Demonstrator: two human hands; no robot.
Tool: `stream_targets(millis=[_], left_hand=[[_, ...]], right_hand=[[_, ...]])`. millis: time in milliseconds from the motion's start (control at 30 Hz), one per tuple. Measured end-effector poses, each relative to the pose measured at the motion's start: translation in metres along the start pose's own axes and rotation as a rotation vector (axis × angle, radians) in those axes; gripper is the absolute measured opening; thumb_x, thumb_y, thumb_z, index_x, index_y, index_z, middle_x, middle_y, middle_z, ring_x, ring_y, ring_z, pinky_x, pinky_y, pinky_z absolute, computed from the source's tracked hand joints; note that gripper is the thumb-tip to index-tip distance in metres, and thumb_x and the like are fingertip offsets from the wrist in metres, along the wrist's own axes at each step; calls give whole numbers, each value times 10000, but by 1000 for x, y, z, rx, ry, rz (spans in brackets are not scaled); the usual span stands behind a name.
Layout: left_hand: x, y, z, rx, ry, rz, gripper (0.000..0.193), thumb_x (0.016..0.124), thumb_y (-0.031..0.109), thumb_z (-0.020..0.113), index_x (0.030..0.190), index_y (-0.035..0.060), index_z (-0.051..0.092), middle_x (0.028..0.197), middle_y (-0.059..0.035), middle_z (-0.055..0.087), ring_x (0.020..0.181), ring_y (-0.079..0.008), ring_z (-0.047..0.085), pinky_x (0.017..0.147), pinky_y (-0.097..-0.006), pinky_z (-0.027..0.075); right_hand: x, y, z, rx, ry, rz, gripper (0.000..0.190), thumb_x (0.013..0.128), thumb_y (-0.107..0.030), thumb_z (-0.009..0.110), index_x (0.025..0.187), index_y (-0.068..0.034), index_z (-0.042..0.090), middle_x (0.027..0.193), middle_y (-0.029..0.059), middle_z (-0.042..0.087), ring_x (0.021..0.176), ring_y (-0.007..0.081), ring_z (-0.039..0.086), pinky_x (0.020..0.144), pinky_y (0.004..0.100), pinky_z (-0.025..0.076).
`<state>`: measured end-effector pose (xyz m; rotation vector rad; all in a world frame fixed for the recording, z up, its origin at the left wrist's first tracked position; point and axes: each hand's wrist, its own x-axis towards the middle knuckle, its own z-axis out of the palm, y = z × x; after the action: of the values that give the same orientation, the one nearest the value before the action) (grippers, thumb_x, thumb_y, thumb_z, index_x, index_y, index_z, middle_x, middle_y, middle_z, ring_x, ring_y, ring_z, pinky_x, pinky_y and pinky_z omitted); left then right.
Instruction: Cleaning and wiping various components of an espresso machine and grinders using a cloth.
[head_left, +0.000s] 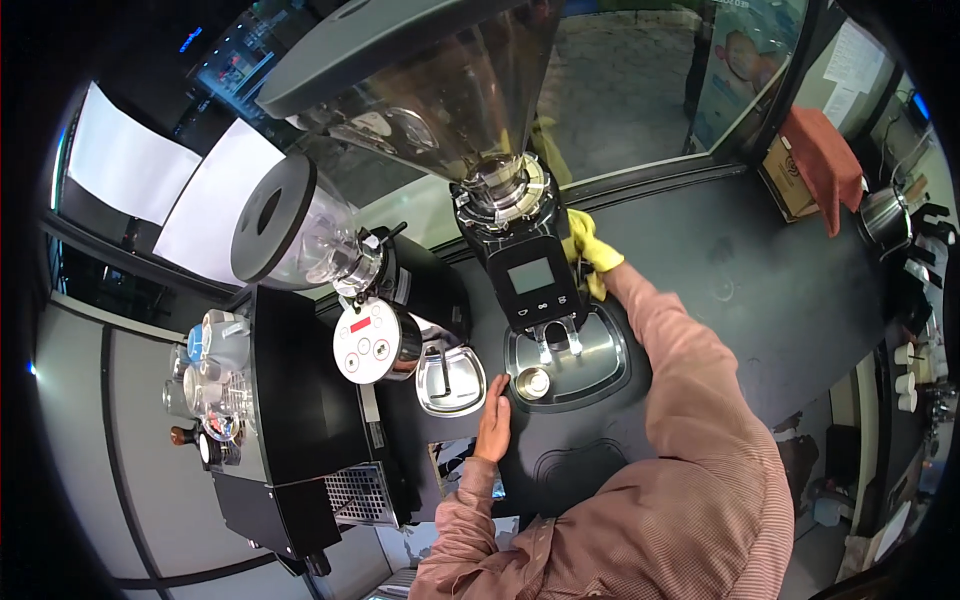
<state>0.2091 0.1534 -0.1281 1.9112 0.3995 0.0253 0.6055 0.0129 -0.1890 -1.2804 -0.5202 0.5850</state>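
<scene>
My right hand (589, 244), in a yellow rubber glove or wrapped in a yellow cloth, reaches against the right side of the large black coffee grinder (529, 259); its fingers are partly hidden there. Bare and flat, my left hand (493, 424) rests on the counter beside the left edge of the grinder's tray (585, 375), fingers together and pointing away from me. A small metal cup (532, 383) sits at the tray's left corner. Above the grinder's body rises a clear bean hopper (442, 97) with a dark lid.
A smaller grinder with a round button panel (365, 341) and metal tray (451, 382) stands left. Further left, a black espresso machine (307, 375) carries glass cups (217, 375). A cardboard box (787, 176) under a red cloth (825, 161) and a steel pitcher (885, 216) stand at right.
</scene>
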Motion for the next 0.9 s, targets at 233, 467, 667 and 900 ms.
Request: stream_targets(millis=[233,467,667,900], left_hand=[[0,-12,-3,8,-49,18,657,1078,485,193,1536,16,242,1535,-157,396,1451,-254,315,1200,-343,182],[5,-14,5,-25,1,-15,599,1067,379,384,1499,-25,293,1509,-210,407,1416,-307,376,1171,-376,273],[5,-17,7,-65,45,-19,629,1054,385,430,1491,-49,304,1483,-256,433,1392,-329,419,1146,-371,319],[2,12,15,146,11,-75,828,1003,525,439,1513,-87,216,1530,-329,301,1455,-415,275,1191,-408,245]], right_hand=[[-122,58,41,736,345,225,279,993,-331,591,1196,-140,578,1042,10,629,930,161,625,816,342,525],[-181,-52,86,771,280,123,478,1027,-524,425,1239,-118,560,1207,49,618,1103,182,594,971,364,475],[-238,-156,63,1100,84,18,546,993,-371,490,1387,7,465,1290,184,584,1171,351,580,984,510,495],[-280,-214,78,854,97,-144,604,1030,-395,419,1479,5,365,1492,200,437,1348,387,441,1129,555,359]])
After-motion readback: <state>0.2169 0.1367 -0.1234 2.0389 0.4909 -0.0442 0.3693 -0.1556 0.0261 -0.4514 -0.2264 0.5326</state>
